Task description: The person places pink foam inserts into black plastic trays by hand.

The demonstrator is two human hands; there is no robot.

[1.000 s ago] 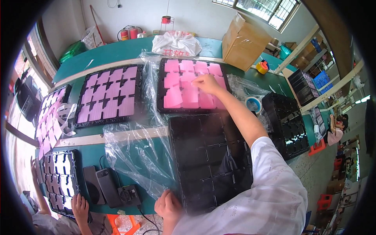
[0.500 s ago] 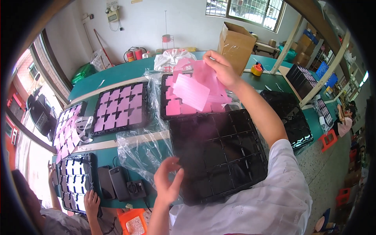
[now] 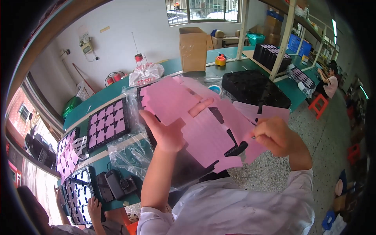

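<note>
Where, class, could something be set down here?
Mostly bare green table shows left of the white bag, and a small patch between the cardboard box and black trays. Crowded: the near side, with pink sheets, plastic film and black devices.

Green bench [image 3: 102,98] with black trays [image 3: 253,89], carton [image 3: 192,51]

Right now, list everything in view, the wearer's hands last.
pink sheets: several, pink, front centre
dark tray: one, black, beneath the sheets
pink-filled trays: at least two, black-rimmed, left
co-workers: two, pale and greyish clothing, far right, lower left
shiny tray: one, black-rimmed, lower left
devices: several, black, lower left
clear film: count unclear, transparent, left-centre
tray stack: one, black, back right
cardboard box: one, brown, back
bag: one, white, back
tape rolls: at least two, yellow, blue, back
stools: at least two, orange-red, right
workbench: green, mid-scene
left hand: one, bare, sheets' left
right hand: one, bare, sheets' right
</note>
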